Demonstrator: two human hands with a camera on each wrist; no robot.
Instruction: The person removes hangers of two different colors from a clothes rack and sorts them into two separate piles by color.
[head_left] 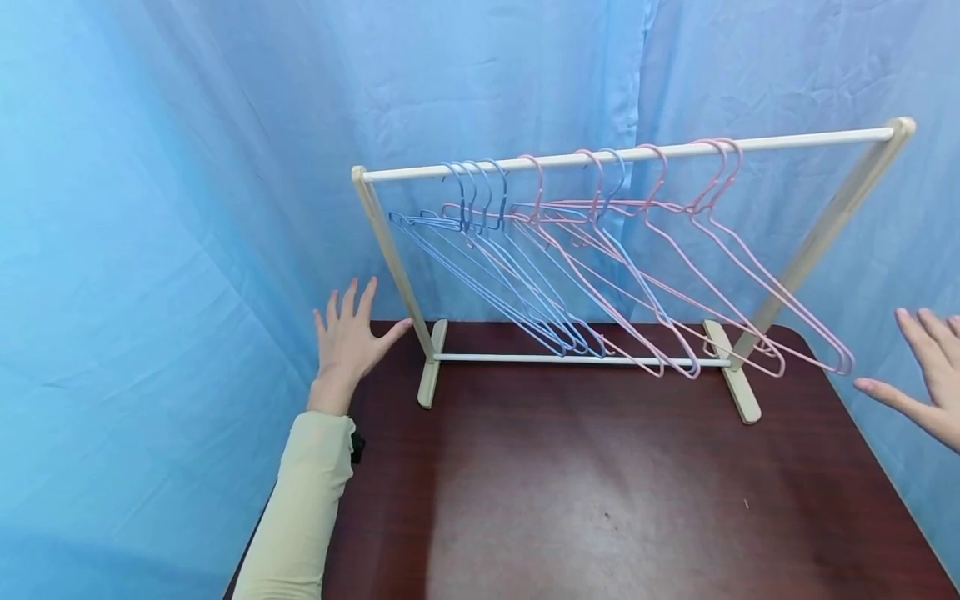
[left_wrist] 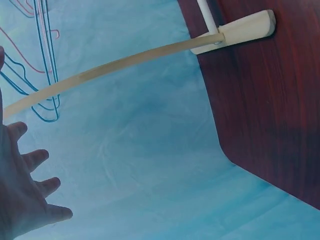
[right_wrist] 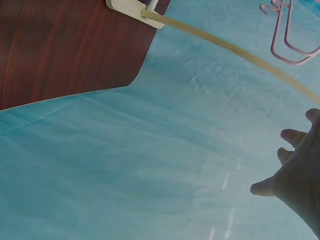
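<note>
A garment rack with wooden side posts and a white top rail stands on the table. Several blue hangers hang bunched toward its left, and pink hangers hang mostly toward the right, with one blue hanger among them. My left hand is spread beside the left post, holding nothing; the left wrist view shows its fingers apart. Off the rack's right side, my right hand is spread too, partly cut by the frame edge, and holds nothing.
The dark red-brown wooden table carries the rack's feet near its back edge. Light blue curtains surround the table at the back and sides. A white lower bar joins the posts close to the tabletop.
</note>
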